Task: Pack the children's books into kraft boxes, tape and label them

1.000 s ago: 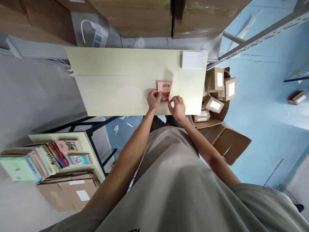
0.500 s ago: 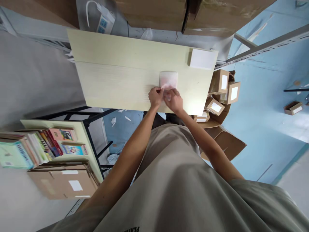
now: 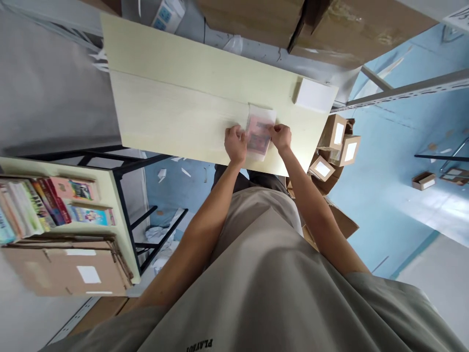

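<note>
A translucent plastic sleeve (image 3: 261, 115) lies on the pale yellow tabletop (image 3: 176, 63), with something pink and dark-printed showing through it. My left hand (image 3: 235, 143) is at the sleeve's left edge, fingers curled and thumb pressed against it. On the opposite edge, my right hand (image 3: 281, 137) pinches the sleeve between thumb and fingertips. What is inside is too blurred to name. A white flat box (image 3: 315, 95) rests further back on the right of the tabletop.
Large cardboard boxes (image 3: 252, 17) and a power strip (image 3: 168, 15) stand behind the table. To the lower left, a shelf holds books (image 3: 47, 200) and folded cartons (image 3: 69, 266). Small labelled boxes (image 3: 334, 132) are piled off the table's right end.
My hands have parted from close together at the sleeve's near end to its two sides. More of the pink, printed contents shows now. The view has tilted.
</note>
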`<act>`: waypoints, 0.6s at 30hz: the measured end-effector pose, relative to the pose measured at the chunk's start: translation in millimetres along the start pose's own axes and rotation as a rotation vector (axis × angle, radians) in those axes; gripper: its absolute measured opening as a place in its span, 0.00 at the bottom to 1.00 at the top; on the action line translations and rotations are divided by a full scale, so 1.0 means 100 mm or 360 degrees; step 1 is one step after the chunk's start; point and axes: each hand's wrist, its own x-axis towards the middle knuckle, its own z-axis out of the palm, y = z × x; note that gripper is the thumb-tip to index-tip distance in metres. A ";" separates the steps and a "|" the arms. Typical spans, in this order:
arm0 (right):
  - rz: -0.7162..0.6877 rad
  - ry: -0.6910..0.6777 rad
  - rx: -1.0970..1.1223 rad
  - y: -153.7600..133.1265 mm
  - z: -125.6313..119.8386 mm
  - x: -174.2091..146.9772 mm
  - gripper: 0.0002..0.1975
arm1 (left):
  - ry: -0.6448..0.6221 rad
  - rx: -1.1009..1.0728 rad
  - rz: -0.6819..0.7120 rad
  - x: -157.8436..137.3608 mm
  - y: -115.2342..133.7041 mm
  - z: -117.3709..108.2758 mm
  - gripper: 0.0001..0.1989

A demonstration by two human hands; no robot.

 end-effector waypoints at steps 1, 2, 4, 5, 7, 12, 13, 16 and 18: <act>-0.0003 0.0004 -0.0014 -0.01 -0.01 0.00 0.11 | 0.0003 0.0038 0.0098 -0.06 0.02 0.00 0.10; -0.0012 0.0011 -0.0031 -0.01 -0.02 -0.01 0.11 | -0.0040 0.0087 0.0224 -0.14 0.04 0.01 0.13; -0.0034 0.0016 -0.0068 -0.03 -0.04 -0.01 0.12 | -0.0210 0.0194 0.0447 -0.30 0.09 0.07 0.22; -0.0038 0.0010 -0.0090 -0.03 -0.05 -0.01 0.12 | -0.0287 0.0237 0.0496 -0.38 0.11 0.12 0.28; -0.0047 -0.0006 -0.0173 -0.05 -0.07 -0.02 0.12 | -0.0359 0.0285 0.0475 -0.50 0.13 0.22 0.36; -0.0619 0.0050 -0.0657 -0.29 -0.06 -0.14 0.23 | -0.0378 0.0168 0.0400 -0.51 0.07 0.38 0.38; -0.0817 -0.0018 -0.0760 -0.38 -0.03 -0.16 0.27 | -0.0382 0.0121 0.0415 -0.49 0.05 0.38 0.37; -0.1247 -0.0473 -0.1053 -0.66 0.09 -0.15 0.29 | -0.0374 -0.0029 0.0434 -0.43 0.01 0.31 0.32; -0.1323 -0.0786 -0.1224 -0.81 0.13 -0.06 0.28 | -0.0335 -0.0142 0.0376 -0.43 -0.01 0.24 0.27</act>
